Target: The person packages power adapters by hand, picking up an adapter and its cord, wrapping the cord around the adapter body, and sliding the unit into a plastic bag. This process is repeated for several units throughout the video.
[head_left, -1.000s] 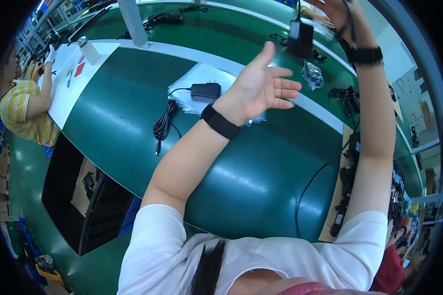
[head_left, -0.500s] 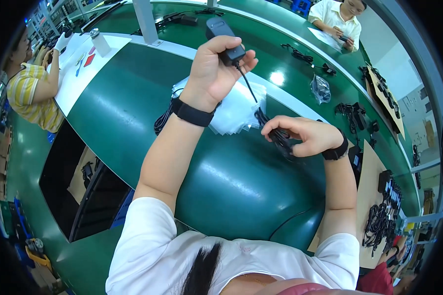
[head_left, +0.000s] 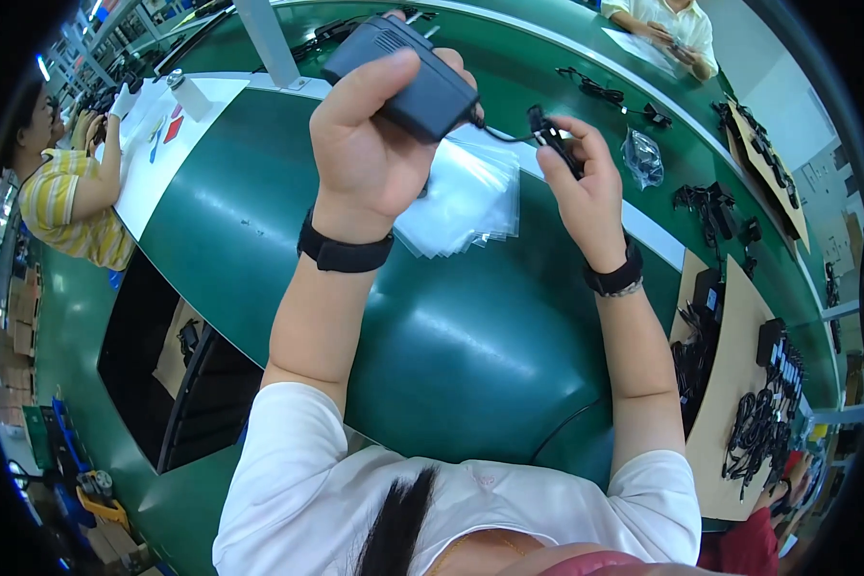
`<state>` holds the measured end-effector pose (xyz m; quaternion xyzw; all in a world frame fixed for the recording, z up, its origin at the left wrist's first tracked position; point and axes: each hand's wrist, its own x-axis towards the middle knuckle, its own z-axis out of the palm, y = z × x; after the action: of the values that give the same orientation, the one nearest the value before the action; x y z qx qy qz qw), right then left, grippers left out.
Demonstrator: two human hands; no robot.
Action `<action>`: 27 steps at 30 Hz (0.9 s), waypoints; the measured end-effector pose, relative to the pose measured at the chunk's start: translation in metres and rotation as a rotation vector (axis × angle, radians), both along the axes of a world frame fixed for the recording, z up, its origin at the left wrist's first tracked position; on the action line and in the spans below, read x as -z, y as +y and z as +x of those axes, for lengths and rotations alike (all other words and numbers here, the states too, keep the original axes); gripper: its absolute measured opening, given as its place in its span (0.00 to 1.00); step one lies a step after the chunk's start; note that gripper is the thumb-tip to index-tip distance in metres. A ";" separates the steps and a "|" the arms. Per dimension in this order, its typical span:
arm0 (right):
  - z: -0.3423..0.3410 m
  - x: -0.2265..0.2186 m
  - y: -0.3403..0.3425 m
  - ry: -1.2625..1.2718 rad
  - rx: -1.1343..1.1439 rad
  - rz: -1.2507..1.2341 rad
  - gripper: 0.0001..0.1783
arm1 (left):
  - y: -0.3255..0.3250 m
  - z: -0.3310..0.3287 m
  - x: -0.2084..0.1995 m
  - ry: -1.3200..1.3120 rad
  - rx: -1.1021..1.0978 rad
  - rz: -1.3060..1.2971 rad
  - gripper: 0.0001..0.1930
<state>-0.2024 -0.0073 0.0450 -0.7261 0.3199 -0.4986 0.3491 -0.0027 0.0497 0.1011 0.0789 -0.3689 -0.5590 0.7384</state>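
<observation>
My left hand [head_left: 374, 163] grips a black power adapter [head_left: 408, 86], raised close to the camera with its metal prongs pointing up and away. A thin black cable leaves the adapter's near end and runs to my right hand [head_left: 588, 182]. That hand pinches the black cable bundle [head_left: 559, 144] between thumb and fingers; much of the bundle is hidden by the fingers. Below and between both hands, a fanned stack of clear plastic bags [head_left: 466, 202] lies on the green table [head_left: 451, 355].
Beyond the bench divider lie a bagged item [head_left: 642, 156] and several black adapters [head_left: 708, 209]. Cardboard sheets [head_left: 730, 355] with coiled cables stand at right. A black bin [head_left: 163, 355] sits lower left. One person [head_left: 77, 192] works at left, another [head_left: 677, 34] across the bench.
My left hand has brought the adapter nearer the camera and turned it, so its prongs now show. My right hand has risen with the cable bundle, closer to the adapter.
</observation>
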 end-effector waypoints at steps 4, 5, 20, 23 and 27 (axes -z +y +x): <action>-0.001 -0.023 0.006 -0.401 -0.097 0.259 0.18 | -0.002 -0.008 -0.004 -0.300 0.178 0.008 0.19; -0.005 -0.024 0.006 -0.447 -0.201 0.280 0.19 | -0.002 -0.017 0.001 -0.317 0.153 0.115 0.20; -0.007 -0.021 0.020 -0.417 -0.295 0.162 0.21 | 0.001 -0.049 0.010 -0.484 0.091 0.241 0.19; -0.013 -0.023 0.021 -0.340 -0.384 0.144 0.22 | 0.003 -0.055 0.010 -0.448 -0.029 0.253 0.18; -0.012 -0.023 0.025 -0.360 -0.384 0.123 0.22 | 0.002 -0.055 0.012 -0.500 -0.135 0.200 0.16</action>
<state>-0.2140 0.0175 0.0676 -0.6504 0.1390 -0.5239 0.5321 -0.0581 0.0517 0.0887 0.3116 -0.4766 -0.5051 0.6486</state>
